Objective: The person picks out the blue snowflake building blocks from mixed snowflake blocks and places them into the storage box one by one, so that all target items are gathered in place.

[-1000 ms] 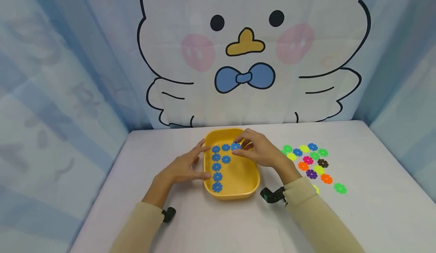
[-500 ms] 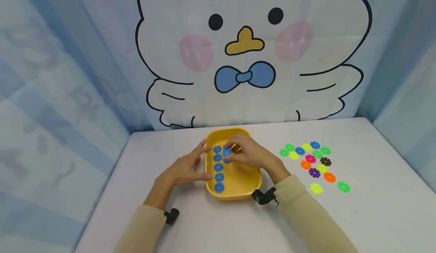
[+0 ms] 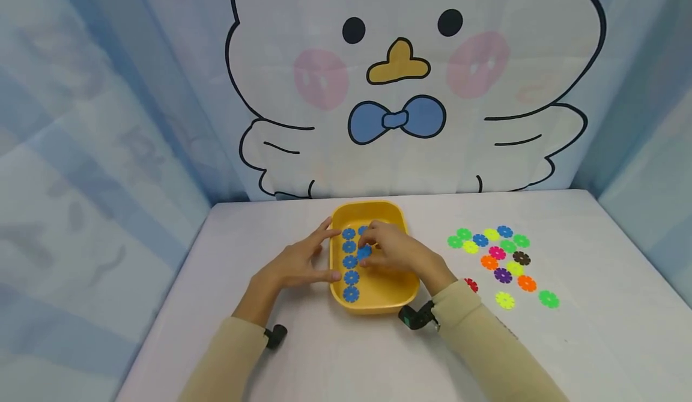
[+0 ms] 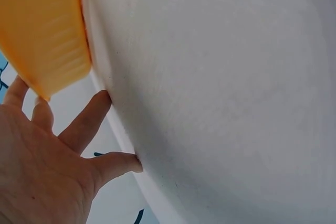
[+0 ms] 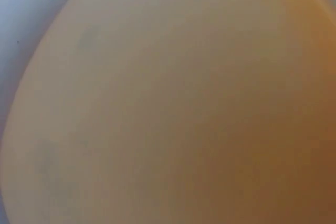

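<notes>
In the head view, a yellow tray (image 3: pixel 386 297) stands on the table, with a column of several blue interlocking discs (image 3: pixel 350 262) along its left side. My left hand (image 3: pixel 294 264) rests at the tray's left rim, thumb and forefinger spread along it. Its fingers stretch out beside the tray wall (image 4: pixel 44 30) in the left wrist view. Inside the tray, my right hand (image 3: pixel 397 247) pinches a blue disc (image 3: pixel 364 252) between thumb and fingertips, low over the second column. Another blue disc (image 3: pixel 363 231) lies just beyond, partly hidden by the fingers. Blurred yellow tray floor (image 5: pixel 157 77) fills the right wrist view.
Several loose discs in mixed colours, among them a purple one (image 3: pixel 503 276) and a green one (image 3: pixel 548 299), lie on the white table (image 3: pixel 605 270) right of the tray. A red disc (image 3: pixel 471 284) shows beside the right sleeve. A printed curtain (image 3: pixel 400 161) hangs behind.
My right hand has moved left and nearer, bringing the pinched disc from the tray's far side down over the second column. The left hand keeps its place at the rim.
</notes>
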`<action>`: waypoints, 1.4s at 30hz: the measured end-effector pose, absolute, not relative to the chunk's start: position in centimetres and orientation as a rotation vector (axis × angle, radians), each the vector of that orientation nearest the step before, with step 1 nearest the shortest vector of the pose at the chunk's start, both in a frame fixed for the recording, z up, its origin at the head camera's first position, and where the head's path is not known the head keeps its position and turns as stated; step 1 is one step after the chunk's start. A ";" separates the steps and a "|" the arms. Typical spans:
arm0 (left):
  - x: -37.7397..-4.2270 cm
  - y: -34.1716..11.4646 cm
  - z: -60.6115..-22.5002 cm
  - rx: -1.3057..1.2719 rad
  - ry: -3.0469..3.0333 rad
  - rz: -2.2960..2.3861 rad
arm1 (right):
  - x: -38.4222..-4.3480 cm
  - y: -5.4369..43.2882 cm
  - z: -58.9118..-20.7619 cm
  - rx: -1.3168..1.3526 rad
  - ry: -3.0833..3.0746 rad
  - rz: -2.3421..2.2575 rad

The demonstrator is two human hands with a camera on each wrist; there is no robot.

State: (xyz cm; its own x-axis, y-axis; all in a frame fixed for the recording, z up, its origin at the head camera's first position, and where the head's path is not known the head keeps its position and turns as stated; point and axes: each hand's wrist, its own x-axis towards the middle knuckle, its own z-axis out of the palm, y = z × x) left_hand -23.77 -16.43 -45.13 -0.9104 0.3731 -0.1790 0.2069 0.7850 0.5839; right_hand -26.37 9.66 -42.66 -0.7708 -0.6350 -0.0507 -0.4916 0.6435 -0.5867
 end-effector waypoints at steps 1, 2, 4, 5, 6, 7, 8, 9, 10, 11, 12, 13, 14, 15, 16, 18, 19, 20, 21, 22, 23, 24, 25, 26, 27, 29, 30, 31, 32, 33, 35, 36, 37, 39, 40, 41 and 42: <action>-23.8 -16.4 -45.1 0.450 2.689 0.839 | -26.3 9.5 -42.7 -0.908 2.622 -0.806; -23.8 -16.4 -45.1 0.450 2.688 0.840 | -26.3 9.4 -42.7 -0.899 2.628 -0.792; -23.8 -16.5 -45.1 0.444 2.691 0.842 | -26.2 9.1 -42.8 -0.898 2.644 -0.748; -23.8 -16.5 -45.1 0.439 2.692 0.844 | -26.2 8.9 -42.8 -0.894 2.652 -0.726; -23.8 -16.5 -45.2 0.438 2.691 0.843 | -26.2 8.8 -42.8 -0.890 2.657 -0.703; -23.8 -16.5 -45.2 0.436 2.692 0.842 | -26.1 8.7 -42.9 -0.879 2.660 -0.685; -23.8 -16.5 -45.2 0.435 2.695 0.838 | -26.1 8.7 -42.9 -0.872 2.663 -0.663; -23.8 -16.5 -45.2 0.433 2.698 0.838 | -26.1 8.6 -43.0 -0.870 2.668 -0.645; -23.8 -16.5 -45.2 0.432 2.699 0.836 | -26.1 8.5 -43.0 -0.852 2.666 -0.641; -23.8 -16.5 -45.2 0.432 2.702 0.837 | -26.1 8.5 -43.1 -0.835 2.665 -0.633; -23.8 -16.5 -45.2 0.430 2.701 0.838 | -26.0 8.4 -43.1 -0.822 2.660 -0.626; -23.8 -16.4 -45.2 0.428 2.699 0.840 | -26.0 8.4 -43.2 -0.815 2.657 -0.619; -23.8 -16.4 -45.1 0.425 2.697 0.838 | -26.0 8.4 -43.3 -0.811 2.655 -0.613; -23.8 -16.4 -45.1 0.428 2.693 0.840 | -26.0 8.4 -43.3 -0.807 2.651 -0.609; -23.7 -16.4 -45.1 0.429 2.686 0.842 | -26.0 8.4 -43.4 -0.803 2.645 -0.602; -23.7 -16.3 -45.1 0.431 2.679 0.847 | -25.9 8.4 -43.5 -0.800 2.639 -0.594; -23.7 -16.3 -45.0 0.433 2.679 0.848 | -25.9 8.4 -43.6 -0.800 2.638 -0.593; -23.7 -16.3 -45.0 0.433 2.682 0.848 | -25.9 8.4 -43.7 -0.800 2.638 -0.594; -23.7 -16.3 -45.0 0.433 2.684 0.848 | -25.9 8.3 -43.7 -0.803 2.639 -0.594; -23.8 -16.3 -45.0 0.427 2.687 0.845 | -25.9 8.3 -43.7 -0.808 2.640 -0.593; -23.8 -16.3 -45.0 0.425 2.691 0.844 | -25.9 8.3 -43.8 -0.809 2.643 -0.593; -23.8 -16.3 -45.0 0.423 2.693 0.842 | -26.0 8.3 -43.8 -0.811 2.646 -0.589; -23.9 -16.3 -45.0 0.423 2.694 0.841 | -26.0 8.3 -43.8 -0.816 2.650 -0.586; -23.9 -16.4 -45.1 0.421 2.693 0.840 | -26.0 8.3 -43.8 -0.818 2.655 -0.583; -23.9 -16.4 -45.1 0.421 2.693 0.840 | -26.0 8.3 -43.8 -0.822 2.660 -0.579; -24.0 -16.4 -45.2 0.425 2.692 0.842 | -25.9 8.3 -43.9 -0.826 2.669 -0.571; -24.0 -16.4 -45.3 0.425 2.693 0.842 | -25.9 8.4 -43.9 -0.821 2.671 -0.572; -24.0 -16.3 -45.4 0.425 2.694 0.843 | -25.9 8.4 -43.9 -0.815 2.675 -0.578; -24.0 -16.3 -45.4 0.426 2.694 0.843 | -25.8 8.4 -43.8 -0.806 2.681 -0.586; -24.0 -16.3 -45.5 0.428 2.692 0.842 | -25.7 8.4 -43.7 -0.806 2.690 -0.590; -23.9 -16.3 -45.5 0.428 2.690 0.843 | -25.5 8.5 -43.2 -0.800 2.707 -0.618; -23.9 -16.4 -45.5 0.423 2.691 0.843 | -25.3 8.6 -42.9 -0.807 2.719 -0.635; -23.8 -16.4 -45.5 0.419 2.691 0.843 | -25.2 8.8 -42.5 -0.820 2.730 -0.654; -23.8 -16.4 -45.4 0.412 2.696 0.840 | -25.1 9.4 -42.0 -0.863 2.749 -0.688; -23.8 -16.4 -45.4 0.414 2.700 0.841 | -25.1 9.9 -41.8 -0.889 2.751 -0.711; -23.8 -16.3 -45.4 0.415 2.702 0.840 | -25.0 10.4 -41.7 -0.924 2.757 -0.725; -23.8 -16.3 -45.4 0.413 2.702 0.839 | -25.0 10.9 -41.6 -0.955 2.760 -0.744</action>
